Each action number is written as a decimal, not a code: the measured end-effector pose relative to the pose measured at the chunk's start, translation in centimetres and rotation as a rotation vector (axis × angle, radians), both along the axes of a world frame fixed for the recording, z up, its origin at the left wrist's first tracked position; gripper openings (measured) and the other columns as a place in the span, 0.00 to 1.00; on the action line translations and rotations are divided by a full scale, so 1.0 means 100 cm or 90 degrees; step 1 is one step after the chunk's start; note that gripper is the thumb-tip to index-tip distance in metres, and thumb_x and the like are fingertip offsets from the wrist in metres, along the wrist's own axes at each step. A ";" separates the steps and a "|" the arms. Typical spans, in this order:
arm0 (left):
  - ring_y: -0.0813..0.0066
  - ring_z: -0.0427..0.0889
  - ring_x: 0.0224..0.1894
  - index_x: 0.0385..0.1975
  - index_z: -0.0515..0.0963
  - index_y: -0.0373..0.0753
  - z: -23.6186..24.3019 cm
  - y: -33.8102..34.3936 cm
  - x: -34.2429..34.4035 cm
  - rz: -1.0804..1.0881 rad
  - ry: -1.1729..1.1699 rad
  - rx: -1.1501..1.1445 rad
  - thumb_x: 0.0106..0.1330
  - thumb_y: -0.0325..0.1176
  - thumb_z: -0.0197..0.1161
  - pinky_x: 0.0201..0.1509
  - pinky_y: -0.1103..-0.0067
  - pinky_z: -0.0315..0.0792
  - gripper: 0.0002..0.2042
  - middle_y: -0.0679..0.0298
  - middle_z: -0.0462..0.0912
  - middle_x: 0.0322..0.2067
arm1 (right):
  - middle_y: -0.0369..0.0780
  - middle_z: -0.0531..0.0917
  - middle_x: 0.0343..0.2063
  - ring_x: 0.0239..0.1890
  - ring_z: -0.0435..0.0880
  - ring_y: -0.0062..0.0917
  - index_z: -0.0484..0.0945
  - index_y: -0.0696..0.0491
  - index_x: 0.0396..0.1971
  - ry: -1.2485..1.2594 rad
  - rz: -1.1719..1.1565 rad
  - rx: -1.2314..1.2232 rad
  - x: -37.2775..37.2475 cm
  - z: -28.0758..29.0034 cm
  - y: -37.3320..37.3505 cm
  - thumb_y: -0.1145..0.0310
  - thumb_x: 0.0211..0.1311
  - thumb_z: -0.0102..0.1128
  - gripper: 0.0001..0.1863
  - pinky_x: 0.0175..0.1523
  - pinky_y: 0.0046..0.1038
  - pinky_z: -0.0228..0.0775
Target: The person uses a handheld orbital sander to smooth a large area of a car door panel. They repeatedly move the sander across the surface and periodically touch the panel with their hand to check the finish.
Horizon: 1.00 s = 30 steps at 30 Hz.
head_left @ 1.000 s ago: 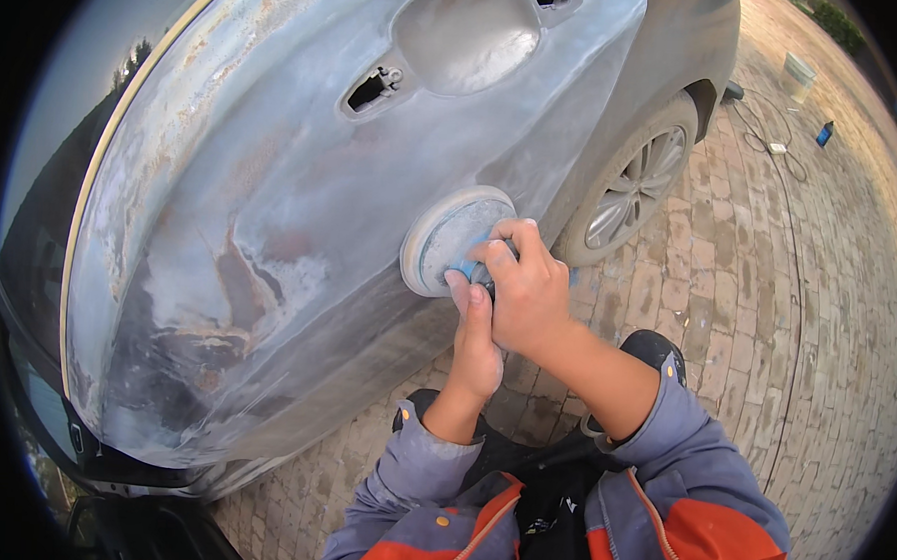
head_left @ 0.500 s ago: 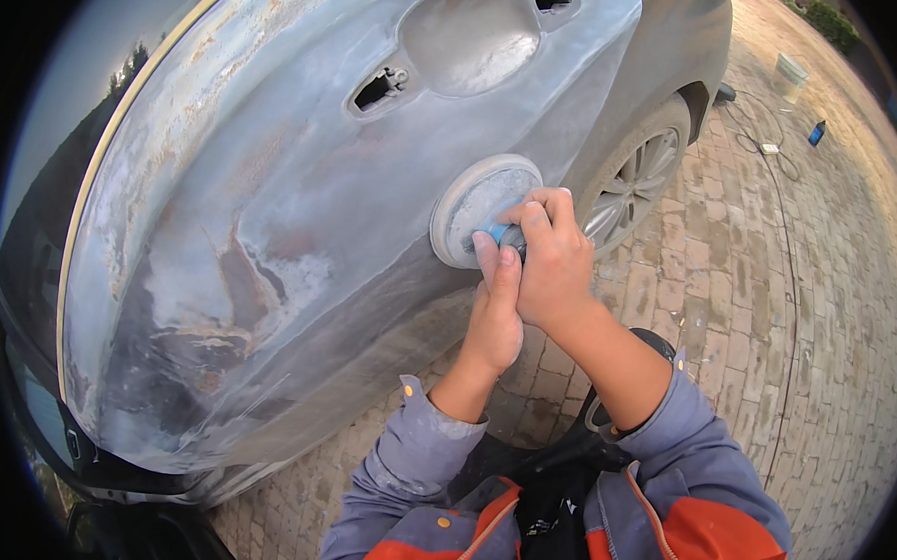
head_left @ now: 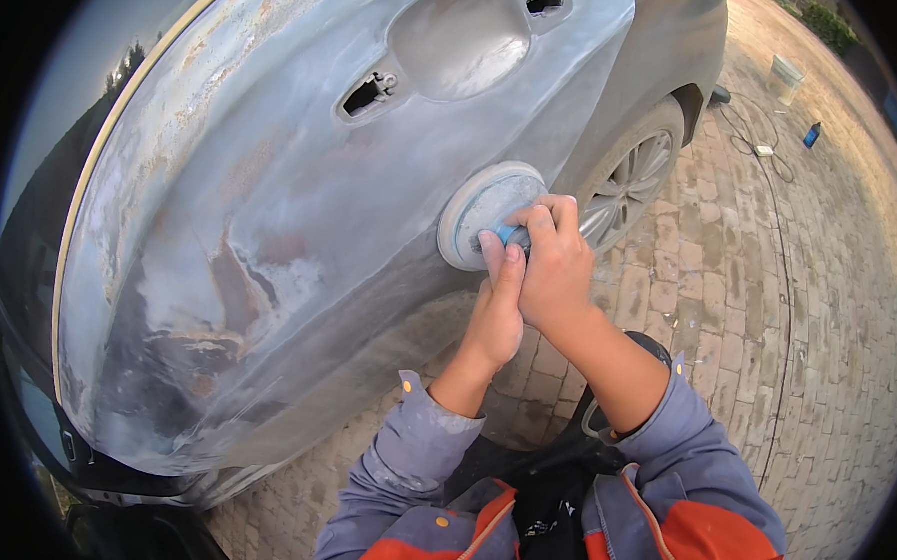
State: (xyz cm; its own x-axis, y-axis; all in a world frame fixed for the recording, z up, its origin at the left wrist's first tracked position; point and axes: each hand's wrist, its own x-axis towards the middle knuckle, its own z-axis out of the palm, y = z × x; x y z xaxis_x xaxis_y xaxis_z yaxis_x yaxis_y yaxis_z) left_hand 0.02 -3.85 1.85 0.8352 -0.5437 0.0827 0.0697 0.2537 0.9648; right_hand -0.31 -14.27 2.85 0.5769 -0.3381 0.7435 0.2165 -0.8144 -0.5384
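In the head view, the round, dusty grey disc tool (head_left: 477,209) with a pale rim rests against the large, scuffed grey-and-white car door panel (head_left: 302,194), just above the centre, toward 12 o'clock. Its short blue handle (head_left: 508,233) points toward the person at about 5 o'clock of the disc. The right hand (head_left: 557,275) is curled over the handle, gripping it from the 4 o'clock side. The left hand (head_left: 497,317) meets it from the 6 o'clock side, its upturned digits closed against the handle; its other fingers are partly hidden. The two hands touch each other.

On the door panel, a smooth grey oval recess (head_left: 459,38) lies at 12 o'clock, with a dark ragged opening (head_left: 369,94) near its 8 o'clock side. A dusty silver spoked wheel (head_left: 628,183) stands near the right hand, toward 2 o'clock. Beyond it, over brown brick paving (head_left: 713,292), a whitish translucent bucket (head_left: 784,82) and a small blue bottle (head_left: 812,136) stand farther out toward 2 o'clock, near a looped thin dark cable (head_left: 790,305).
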 end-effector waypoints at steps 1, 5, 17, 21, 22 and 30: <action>0.63 0.67 0.76 0.75 0.63 0.18 0.000 -0.003 0.001 0.001 -0.006 0.004 0.88 0.61 0.37 0.79 0.71 0.62 0.42 0.47 0.70 0.74 | 0.41 0.78 0.44 0.36 0.87 0.38 0.84 0.49 0.43 -0.013 -0.008 0.002 0.001 0.000 -0.003 0.58 0.58 0.79 0.18 0.30 0.39 0.78; 0.63 0.69 0.76 0.74 0.66 0.21 -0.002 -0.003 -0.003 0.034 0.014 -0.005 0.89 0.61 0.36 0.78 0.71 0.63 0.41 0.47 0.72 0.72 | 0.41 0.78 0.44 0.36 0.87 0.39 0.84 0.49 0.43 -0.002 0.014 0.000 -0.002 -0.002 0.002 0.59 0.59 0.78 0.17 0.29 0.40 0.78; 0.64 0.69 0.76 0.74 0.66 0.22 0.001 0.006 -0.005 0.054 0.028 -0.024 0.89 0.58 0.37 0.78 0.72 0.63 0.39 0.47 0.72 0.72 | 0.41 0.78 0.44 0.35 0.87 0.38 0.84 0.50 0.40 -0.008 0.031 0.006 -0.004 0.006 0.011 0.59 0.57 0.78 0.16 0.28 0.39 0.76; 0.65 0.70 0.75 0.74 0.67 0.22 0.000 0.004 0.000 0.030 0.009 -0.028 0.89 0.60 0.38 0.77 0.72 0.64 0.39 0.48 0.73 0.72 | 0.40 0.78 0.43 0.33 0.86 0.37 0.84 0.50 0.40 -0.023 0.003 0.004 -0.002 0.006 0.010 0.57 0.59 0.79 0.17 0.28 0.38 0.77; 0.64 0.70 0.75 0.73 0.67 0.21 0.000 0.002 0.004 0.015 -0.001 -0.043 0.88 0.60 0.38 0.77 0.73 0.64 0.40 0.48 0.73 0.72 | 0.40 0.78 0.43 0.32 0.86 0.37 0.84 0.50 0.40 -0.034 0.002 0.005 0.001 0.007 0.008 0.57 0.59 0.79 0.17 0.28 0.38 0.77; 0.66 0.73 0.72 0.71 0.70 0.20 -0.015 0.005 0.005 0.026 0.050 0.050 0.87 0.64 0.40 0.75 0.73 0.66 0.42 0.48 0.77 0.68 | 0.41 0.79 0.45 0.36 0.87 0.39 0.84 0.50 0.43 -0.019 -0.006 0.038 -0.001 -0.014 0.008 0.53 0.61 0.79 0.20 0.29 0.39 0.78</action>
State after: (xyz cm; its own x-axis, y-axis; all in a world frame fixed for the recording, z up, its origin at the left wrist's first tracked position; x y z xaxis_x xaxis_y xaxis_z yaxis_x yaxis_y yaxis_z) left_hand 0.52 -3.38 0.34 0.8594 -0.5107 -0.0255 0.1367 0.1814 0.9739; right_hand -0.38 -13.51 1.45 0.5516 -0.3883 0.7382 0.2246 -0.7831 -0.5799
